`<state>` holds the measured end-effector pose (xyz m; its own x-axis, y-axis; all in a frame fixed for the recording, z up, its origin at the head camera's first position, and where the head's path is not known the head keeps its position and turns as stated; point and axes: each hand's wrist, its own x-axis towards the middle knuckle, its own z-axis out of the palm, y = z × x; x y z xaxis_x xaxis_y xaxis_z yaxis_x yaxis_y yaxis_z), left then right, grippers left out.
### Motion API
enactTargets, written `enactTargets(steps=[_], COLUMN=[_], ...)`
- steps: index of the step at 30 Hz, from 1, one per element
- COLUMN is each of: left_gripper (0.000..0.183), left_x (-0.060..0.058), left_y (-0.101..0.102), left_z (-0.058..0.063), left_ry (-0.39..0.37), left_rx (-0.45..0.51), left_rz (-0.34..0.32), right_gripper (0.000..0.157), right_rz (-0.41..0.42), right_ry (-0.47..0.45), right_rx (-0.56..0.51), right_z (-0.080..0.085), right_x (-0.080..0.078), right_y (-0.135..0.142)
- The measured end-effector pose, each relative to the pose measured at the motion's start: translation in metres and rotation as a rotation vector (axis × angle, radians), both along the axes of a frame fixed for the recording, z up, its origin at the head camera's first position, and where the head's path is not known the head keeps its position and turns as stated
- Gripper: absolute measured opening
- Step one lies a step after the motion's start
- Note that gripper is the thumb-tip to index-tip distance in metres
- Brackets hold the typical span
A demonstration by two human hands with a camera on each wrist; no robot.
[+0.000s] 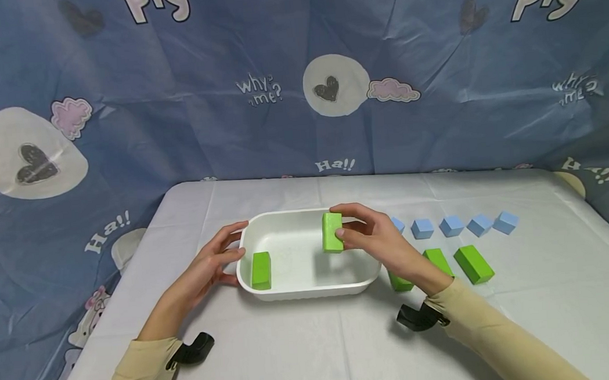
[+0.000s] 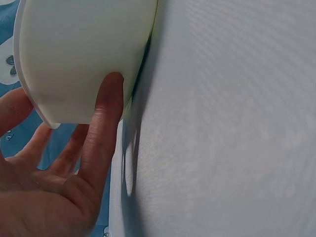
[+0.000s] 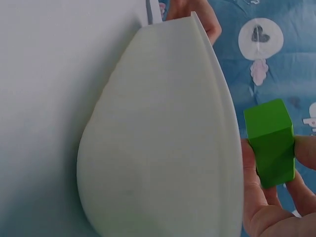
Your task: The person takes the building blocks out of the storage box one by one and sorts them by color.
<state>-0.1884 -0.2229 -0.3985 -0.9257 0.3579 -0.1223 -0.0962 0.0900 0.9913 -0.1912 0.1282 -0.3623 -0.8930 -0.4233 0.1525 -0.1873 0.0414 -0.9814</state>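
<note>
A white plastic tub (image 1: pixel 300 293) stands on the table, and a green rectangular block (image 1: pixel 261 271) sits inside at its left end. My right hand (image 1: pixel 378 238) pinches another green block (image 1: pixel 331 233) between thumb and fingers above the tub's right part. In the right wrist view, this held block (image 3: pixel 270 143) appears beyond the tub's rim (image 3: pixel 232 133). At the tub's left end, my left hand (image 1: pixel 205 271) touches the outside with spread fingers. One fairly straight finger (image 2: pixel 104 116) rests against the tub's wall (image 2: pixel 79 59) in the left wrist view.
Right of the tub lie several green blocks (image 1: pixel 475 264), partly hidden by my right arm. Behind them, several small light-blue cubes (image 1: pixel 451 226) form a row. A white cloth (image 1: pixel 293 347) covers the table, and a blue printed curtain (image 1: pixel 259 140) hangs behind.
</note>
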Motion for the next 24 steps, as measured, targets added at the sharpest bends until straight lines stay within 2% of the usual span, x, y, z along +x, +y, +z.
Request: enactTargets(steps=[24], left_gripper=[0.057], left_x=[0.001], left_y=[0.0], left_z=[0.001], left_ry=[0.003], left_rx=[-0.007], left_rz=[0.004], right_gripper=[0.045], right_rz=[-0.082], right_ry=[0.036], right_rx=[0.077], right_z=[0.01], right_x=[0.006], right_y=[0.054])
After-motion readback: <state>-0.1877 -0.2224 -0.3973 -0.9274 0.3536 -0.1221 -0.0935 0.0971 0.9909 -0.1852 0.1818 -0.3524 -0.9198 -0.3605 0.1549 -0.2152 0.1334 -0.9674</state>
